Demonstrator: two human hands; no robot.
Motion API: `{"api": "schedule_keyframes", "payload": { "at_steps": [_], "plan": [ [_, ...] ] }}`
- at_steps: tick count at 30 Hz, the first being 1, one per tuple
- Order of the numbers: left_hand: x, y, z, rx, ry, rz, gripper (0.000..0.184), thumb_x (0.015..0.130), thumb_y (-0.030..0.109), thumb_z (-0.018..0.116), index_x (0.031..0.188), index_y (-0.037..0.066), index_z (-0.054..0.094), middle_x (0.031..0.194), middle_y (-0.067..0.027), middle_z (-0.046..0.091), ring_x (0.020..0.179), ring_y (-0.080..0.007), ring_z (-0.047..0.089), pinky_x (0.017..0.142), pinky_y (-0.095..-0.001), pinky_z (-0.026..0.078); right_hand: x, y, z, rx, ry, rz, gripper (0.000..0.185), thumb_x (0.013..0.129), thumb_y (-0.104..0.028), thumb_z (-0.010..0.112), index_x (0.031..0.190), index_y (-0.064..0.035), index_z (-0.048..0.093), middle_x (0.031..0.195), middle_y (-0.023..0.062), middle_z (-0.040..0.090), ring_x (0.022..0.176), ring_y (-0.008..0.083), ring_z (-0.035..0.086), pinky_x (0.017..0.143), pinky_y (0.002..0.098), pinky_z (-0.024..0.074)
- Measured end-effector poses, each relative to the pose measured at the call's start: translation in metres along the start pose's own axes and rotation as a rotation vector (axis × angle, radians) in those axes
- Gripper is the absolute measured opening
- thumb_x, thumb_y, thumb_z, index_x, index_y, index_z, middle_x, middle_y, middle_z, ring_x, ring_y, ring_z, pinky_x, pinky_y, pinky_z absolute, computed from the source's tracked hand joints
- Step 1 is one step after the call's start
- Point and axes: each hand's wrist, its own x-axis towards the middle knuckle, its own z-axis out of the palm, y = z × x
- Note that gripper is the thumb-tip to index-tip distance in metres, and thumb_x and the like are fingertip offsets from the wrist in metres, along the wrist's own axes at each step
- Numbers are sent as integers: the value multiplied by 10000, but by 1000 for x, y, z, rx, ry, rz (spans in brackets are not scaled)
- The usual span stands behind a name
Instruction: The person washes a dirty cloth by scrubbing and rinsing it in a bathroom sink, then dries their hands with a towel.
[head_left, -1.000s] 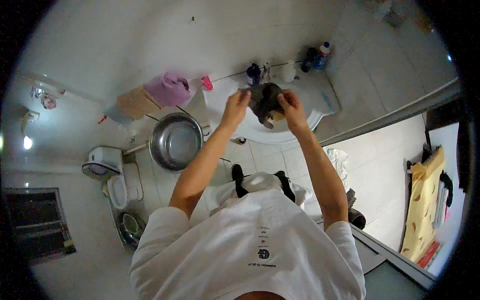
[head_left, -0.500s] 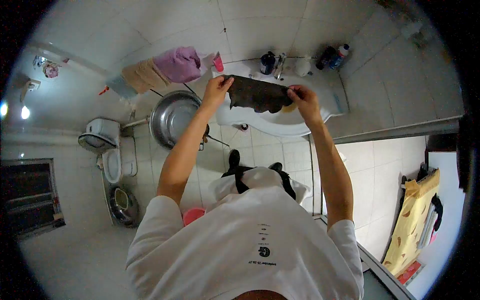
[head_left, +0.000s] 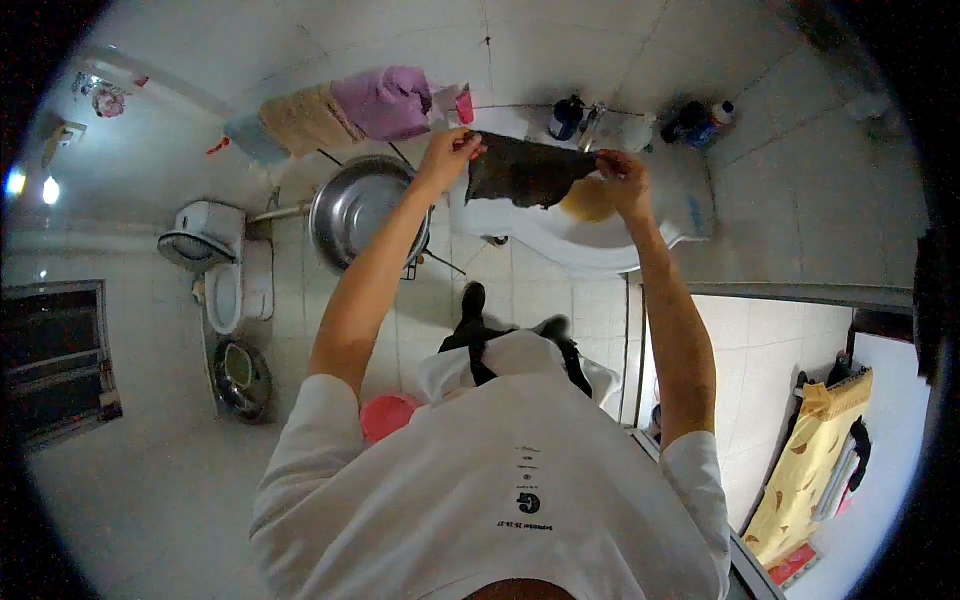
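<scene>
A dark cloth (head_left: 525,172) hangs stretched between my two hands over the white washbasin (head_left: 590,258). My left hand (head_left: 448,162) pinches its upper left corner. My right hand (head_left: 626,184) is closed on the upper right corner. The lower edge looks uneven and droops unsupported. Below and to the right of the cloth, yellowish-brown liquid (head_left: 590,203) shows in the basin. The faucet (head_left: 592,125) stands behind the cloth, near my right hand.
A large metal basin (head_left: 325,225) stands left of the washbasin. Dark bottles (head_left: 567,118) and a pink cup (head_left: 464,104) line the back ledge. Towels (head_left: 385,105) hang at the left wall. Behind the metal basin is a toilet (head_left: 225,298); a pink basin (head_left: 388,415) sits by my left side.
The view has shifted a little. My hands have changed the cloth's slant, and its right end has narrowed. More of the yellowish-brown liquid now shows. Both hands keep their hold.
</scene>
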Motion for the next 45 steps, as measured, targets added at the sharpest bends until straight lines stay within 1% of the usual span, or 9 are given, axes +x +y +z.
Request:
{"api": "schedule_keyframes", "payload": {
  "at_steps": [7,10,15,30,31,35,40,43,45],
  "plan": [
    [-25,-18,17,282,-84,-29,248,934,240,637,1003,6,681,820,-47,693,715,-117,597,700,-285,492,-33,-28,-11,-116,25,98,190,881,-101,651,1053,-40,702,917,103,723,806,178,664,752,322,517],
    [-60,-95,47,235,-194,-111,274,923,271,645,979,3,669,782,-75,662,706,-136,587,692,-307,486,-80,31,-10,-439,-88,220,165,874,-83,635,1016,-31,699,887,159,712,763,269,672,718,348,515],
    [-133,-182,104,530,-409,-37,302,917,275,628,981,-19,645,870,-168,663,824,-330,635,773,-428,495,-193,98,-4,-349,-239,311,126,881,-103,631,958,-33,703,869,161,706,768,295,679,692,356,511],
    [-74,-128,66,323,-255,-261,196,951,171,591,977,-23,606,705,-104,635,641,-196,625,647,-342,490,-138,103,35,-150,-158,463,176,891,-57,623,1043,25,659,868,173,700,657,223,677,601,329,539],
    [-69,-136,71,30,-165,-315,322,913,134,646,1187,-6,552,978,-144,646,731,-204,657,709,-337,525,-134,117,40,-203,-75,368,216,884,-65,634,1085,16,644,924,184,693,714,245,685,631,337,546],
    [-57,-166,74,252,-51,-276,683,849,147,738,1415,52,368,1382,-190,408,887,-194,679,800,-327,551,-123,141,54,-658,69,-41,327,861,-86,666,1173,-10,606,1035,205,671,854,303,689,702,360,556],
    [-57,-127,35,115,107,-201,496,891,172,685,1321,54,469,1290,-116,517,862,-214,677,778,-328,545,-109,131,61,-321,-242,211,337,837,-65,687,1158,-2,607,1126,220,632,857,290,686,717,370,553],
    [-39,-103,-11,-120,229,-249,387,934,230,625,1256,54,505,1201,-100,581,898,-201,660,740,-314,530,-71,75,59,-221,-391,410,384,893,-214,676,1197,-1,578,1212,199,609,991,268,661,824,395,535],
    [-25,-91,-49,-349,351,-287,327,960,328,583,1140,58,550,1046,-77,626,863,-173,637,736,-310,519,-49,26,67,435,-304,586,530,911,-398,621,1257,-6,539,1282,193,575,1134,274,592,937,426,484]
  ]
}}
